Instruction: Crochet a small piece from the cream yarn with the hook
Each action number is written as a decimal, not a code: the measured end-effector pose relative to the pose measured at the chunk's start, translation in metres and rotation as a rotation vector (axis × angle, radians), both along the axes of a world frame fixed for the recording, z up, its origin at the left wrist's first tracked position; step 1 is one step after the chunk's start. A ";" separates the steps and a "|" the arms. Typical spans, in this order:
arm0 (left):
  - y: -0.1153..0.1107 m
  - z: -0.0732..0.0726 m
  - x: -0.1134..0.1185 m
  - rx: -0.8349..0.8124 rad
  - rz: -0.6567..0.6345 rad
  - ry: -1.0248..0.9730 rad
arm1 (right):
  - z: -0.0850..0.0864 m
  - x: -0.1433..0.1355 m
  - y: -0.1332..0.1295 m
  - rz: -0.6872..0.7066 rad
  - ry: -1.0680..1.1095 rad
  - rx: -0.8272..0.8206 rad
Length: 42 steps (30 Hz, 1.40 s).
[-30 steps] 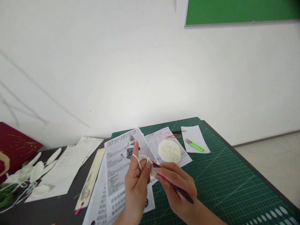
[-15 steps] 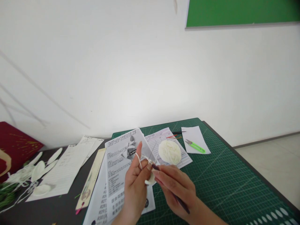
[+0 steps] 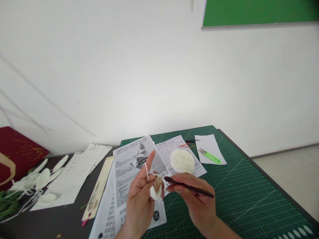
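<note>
Between the thumb and fingers of my left hand [image 3: 142, 196] is a small white crochet piece [image 3: 156, 193], its lower edge curling below the thumb. White yarn runs over the raised index finger of that hand. My right hand [image 3: 196, 199] grips a dark-handled crochet hook [image 3: 190, 188] like a pen, its tip side pointing left toward the piece. The hook's fine end is hard to make out against the yarn. Behind my right hand a ball of cream yarn [image 3: 182, 161] rests on a lined sheet, and a strand leads from near it to my left hand.
Printed pattern sheets [image 3: 132, 159] lie under my left hand on the green cutting mat [image 3: 239, 196]. Green thread snips [image 3: 209, 156] rest on white paper at the right. Leftward are a bookmark ruler [image 3: 98, 189], handwritten sheets [image 3: 72, 179], and white crocheted petals [image 3: 47, 199] beside green yarn.
My right hand has turned, and the hook's handle now lies flatter and farther right. The white piece shows more below my left thumb. The whole view has shifted slightly.
</note>
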State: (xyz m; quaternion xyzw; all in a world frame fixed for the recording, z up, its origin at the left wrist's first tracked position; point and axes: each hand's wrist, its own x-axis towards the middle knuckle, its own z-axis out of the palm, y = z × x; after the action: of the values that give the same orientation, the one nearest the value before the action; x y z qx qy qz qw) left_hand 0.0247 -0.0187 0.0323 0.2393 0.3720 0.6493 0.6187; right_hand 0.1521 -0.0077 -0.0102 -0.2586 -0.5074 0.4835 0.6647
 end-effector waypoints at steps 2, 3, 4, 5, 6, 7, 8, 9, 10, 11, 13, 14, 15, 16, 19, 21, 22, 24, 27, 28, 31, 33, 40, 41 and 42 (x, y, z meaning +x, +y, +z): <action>-0.001 0.001 0.000 -0.002 -0.008 -0.024 | 0.001 -0.001 0.000 0.063 0.090 -0.081; -0.001 0.002 0.001 -0.005 -0.010 -0.032 | 0.001 -0.002 0.000 0.093 0.137 -0.119; -0.002 0.002 0.001 -0.008 -0.009 -0.035 | 0.001 -0.002 0.000 0.117 0.181 -0.152; -0.002 0.002 0.002 -0.010 -0.008 -0.035 | 0.001 -0.002 -0.001 0.136 0.217 -0.183; -0.003 0.003 0.002 -0.011 -0.008 -0.034 | 0.001 -0.003 -0.001 0.150 0.246 -0.207; -0.003 0.003 0.002 -0.012 -0.008 -0.034 | 0.001 -0.002 -0.002 0.161 0.270 -0.227; -0.003 0.003 0.002 -0.012 -0.009 -0.040 | 0.000 -0.002 -0.002 0.171 0.286 -0.242; -0.003 0.004 0.002 -0.014 -0.010 -0.049 | 0.000 -0.001 -0.003 0.180 0.296 -0.254; -0.003 0.004 0.001 -0.018 -0.008 -0.059 | -0.001 0.000 -0.002 0.191 0.302 -0.262; -0.003 0.005 0.000 -0.020 -0.003 -0.064 | -0.001 0.001 -0.001 0.201 0.307 -0.270; -0.003 0.007 -0.003 -0.017 0.012 -0.069 | 0.000 0.004 0.001 0.212 0.315 -0.278; -0.002 0.008 -0.004 -0.015 0.019 -0.065 | 0.001 0.005 0.003 0.215 0.317 -0.277; -0.002 0.009 -0.006 -0.012 0.023 -0.058 | 0.002 0.006 0.005 0.216 0.318 -0.273; -0.001 0.009 -0.007 -0.008 0.020 -0.051 | 0.003 0.007 0.006 0.219 0.317 -0.266; -0.001 0.009 -0.009 0.001 0.015 -0.028 | 0.005 0.009 0.008 0.240 0.311 -0.241; -0.002 0.008 -0.009 0.001 0.021 -0.024 | 0.006 0.011 0.008 0.251 0.309 -0.229; -0.002 0.008 -0.009 -0.005 0.021 -0.025 | 0.007 0.011 0.007 0.252 0.306 -0.223; -0.003 0.009 -0.009 -0.028 0.006 -0.026 | 0.007 0.012 0.007 0.248 0.300 -0.209; -0.004 0.012 -0.010 -0.054 -0.028 -0.013 | 0.006 0.014 0.007 0.249 0.274 -0.181; -0.004 0.013 -0.011 -0.057 -0.037 -0.006 | 0.006 0.014 0.008 0.251 0.261 -0.166; -0.003 0.014 -0.013 -0.055 -0.059 0.001 | 0.007 0.017 0.008 0.249 0.213 -0.100; -0.003 0.014 -0.014 -0.054 -0.073 -0.005 | 0.008 0.020 0.008 0.242 0.155 -0.042; -0.001 0.009 -0.020 -0.076 -0.185 -0.117 | 0.015 0.035 0.007 0.126 -0.189 0.251; 0.000 0.009 -0.021 -0.097 -0.196 -0.144 | 0.016 0.037 0.007 0.122 -0.217 0.263; 0.001 0.008 -0.022 -0.119 -0.208 -0.172 | 0.017 0.038 0.007 0.125 -0.237 0.275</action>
State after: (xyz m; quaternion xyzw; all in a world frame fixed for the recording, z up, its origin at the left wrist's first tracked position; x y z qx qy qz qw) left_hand 0.0022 -0.0178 0.0406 0.1830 0.3284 0.5766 0.7254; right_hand 0.1902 -0.0009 0.0069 -0.1885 -0.6586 0.4161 0.5980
